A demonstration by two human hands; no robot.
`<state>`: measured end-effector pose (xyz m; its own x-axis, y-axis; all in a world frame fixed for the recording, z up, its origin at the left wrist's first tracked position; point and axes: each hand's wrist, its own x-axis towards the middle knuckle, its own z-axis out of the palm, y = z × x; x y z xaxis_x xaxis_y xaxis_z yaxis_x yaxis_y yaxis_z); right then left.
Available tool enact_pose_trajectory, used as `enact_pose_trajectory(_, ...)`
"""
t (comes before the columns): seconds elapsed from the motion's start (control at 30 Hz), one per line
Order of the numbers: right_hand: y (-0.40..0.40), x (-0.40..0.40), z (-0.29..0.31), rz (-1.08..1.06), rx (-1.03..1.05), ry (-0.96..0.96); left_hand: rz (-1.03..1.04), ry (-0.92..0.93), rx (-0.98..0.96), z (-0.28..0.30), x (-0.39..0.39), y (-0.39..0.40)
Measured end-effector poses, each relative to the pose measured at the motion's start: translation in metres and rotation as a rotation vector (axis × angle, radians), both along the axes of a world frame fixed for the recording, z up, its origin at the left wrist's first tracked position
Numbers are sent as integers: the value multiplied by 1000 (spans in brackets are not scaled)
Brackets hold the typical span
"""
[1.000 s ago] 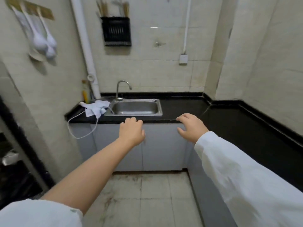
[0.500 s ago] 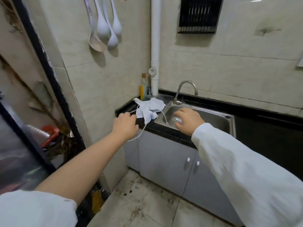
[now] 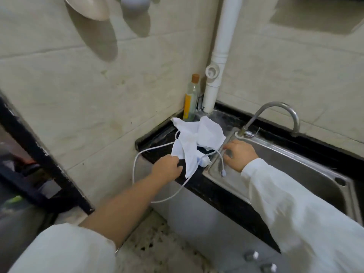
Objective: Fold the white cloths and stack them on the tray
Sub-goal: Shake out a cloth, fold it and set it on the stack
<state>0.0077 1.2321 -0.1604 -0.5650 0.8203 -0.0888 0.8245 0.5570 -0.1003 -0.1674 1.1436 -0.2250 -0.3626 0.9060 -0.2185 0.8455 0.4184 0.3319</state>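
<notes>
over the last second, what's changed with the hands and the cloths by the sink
Both hands came forward from in front of the counter edge to the corner by the sink. The left hand now reaches the hanging edge of the white cloths; whether its fingers grip it is unclear. The right hand now rests on the sink rim, fingers bent. The cloths stay crumpled on the counter, the white cable looped over the edge, the bottle upright.

cloths [image 3: 199, 138] white | cable [image 3: 137, 160] white | counter [image 3: 206, 188] black | sink [image 3: 295, 174] steel-grey | bottle [image 3: 190, 101] yellow label, brown cap
</notes>
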Motion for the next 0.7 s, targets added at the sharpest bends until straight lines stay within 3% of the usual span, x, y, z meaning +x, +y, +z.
enact_pose_trajectory(0.17,62,-27,-32,-125,-114,190,114,-216,-32,-45,-2,62)
enact_pose_trajectory(0.27,98,-37,-52,-70,-169,169,190,-315,-75,-67,-3,86)
enact_pose_trajectory(0.43,141,-71,-72,148,-304,28,267,-376,-69,-85,-16,96)
enact_pose_trajectory(0.6,141,-142,-92,434,-381,-18,359,-311,8,-81,-41,74)
enact_pose_trajectory(0.7,125,-184,-104,696,-378,-292,431,-244,64,-76,-51,58)
